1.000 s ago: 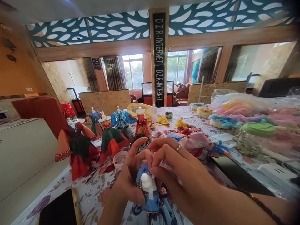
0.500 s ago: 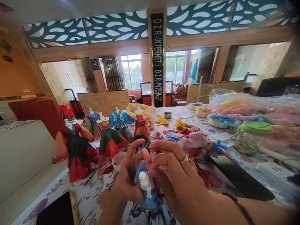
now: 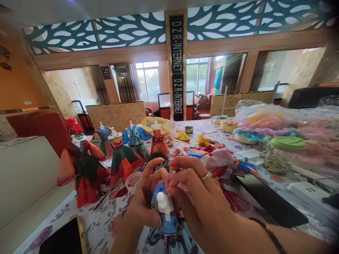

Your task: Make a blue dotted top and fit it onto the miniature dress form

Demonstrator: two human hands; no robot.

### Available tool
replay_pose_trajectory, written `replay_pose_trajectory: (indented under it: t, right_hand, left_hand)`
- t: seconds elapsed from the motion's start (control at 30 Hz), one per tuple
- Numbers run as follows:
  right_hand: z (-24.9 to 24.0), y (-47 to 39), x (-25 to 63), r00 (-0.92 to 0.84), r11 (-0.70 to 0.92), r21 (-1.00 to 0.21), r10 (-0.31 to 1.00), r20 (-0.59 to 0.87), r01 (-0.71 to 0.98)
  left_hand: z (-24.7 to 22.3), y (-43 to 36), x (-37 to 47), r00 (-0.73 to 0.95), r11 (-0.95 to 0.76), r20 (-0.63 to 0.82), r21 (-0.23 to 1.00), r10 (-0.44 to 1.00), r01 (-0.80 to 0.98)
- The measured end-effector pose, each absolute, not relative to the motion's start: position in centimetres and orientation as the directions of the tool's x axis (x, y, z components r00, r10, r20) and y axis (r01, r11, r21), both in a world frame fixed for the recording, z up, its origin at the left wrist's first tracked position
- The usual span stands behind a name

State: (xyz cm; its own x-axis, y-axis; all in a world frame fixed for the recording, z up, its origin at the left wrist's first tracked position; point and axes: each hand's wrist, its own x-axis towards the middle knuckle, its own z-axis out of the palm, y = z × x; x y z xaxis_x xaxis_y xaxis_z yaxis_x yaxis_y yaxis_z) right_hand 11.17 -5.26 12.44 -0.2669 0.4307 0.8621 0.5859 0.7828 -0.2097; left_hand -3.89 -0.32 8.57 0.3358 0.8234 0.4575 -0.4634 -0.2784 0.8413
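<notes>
A small white doll dress form point(image 3: 162, 201) in a blue patterned garment point(image 3: 169, 227) is close to me at the bottom middle, neck toward me. My left hand point(image 3: 144, 201) wraps round its left side, with the thumb against the garment below the neck. My right hand point(image 3: 206, 197) is on the other side. Its thumb and forefinger are pinched together at the garment's upper edge, where they meet the left fingertips. Anything small between those fingertips is hidden. Dark trim and a pale blue skirt show below the bodice.
Several dressed doll forms point(image 3: 88, 165) stand at the left. A black phone point(image 3: 62, 238) lies front left. Red-handled scissors point(image 3: 237, 201), a dark tablet or large phone point(image 3: 270, 199) and a green-lidded jar point(image 3: 280, 155) are at the right. Fabric pieces point(image 3: 219, 160) lie behind my hands.
The view has shifted very slightly. Both hands keep almost the same pose around the dress form.
</notes>
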Motion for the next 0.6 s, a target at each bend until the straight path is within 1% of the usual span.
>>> replay_pose_trajectory:
  t: [0.13, 0.43, 0.6]
  right_hand:
    - [12.4, -5.2, 11.0, -0.256, 0.781, -0.174, 0.394, 0.883, 0.600]
    - [11.8, -5.1, 10.8, -0.298, 0.752, -0.083, 0.357, 0.885, 0.654]
    - [12.0, -5.2, 10.4, -0.276, 0.724, -0.046, 0.320, 0.906, 0.689]
  left_hand:
    - [8.5, -0.2, -3.8, 0.392, -0.303, 0.529, 0.807, 0.753, -0.506]
    - [7.8, -0.1, -4.1, 0.381, -0.301, 0.498, 0.830, 0.779, -0.470]
    - [7.1, 0.5, -4.2, 0.373, -0.327, 0.526, 0.815, 0.764, -0.478]
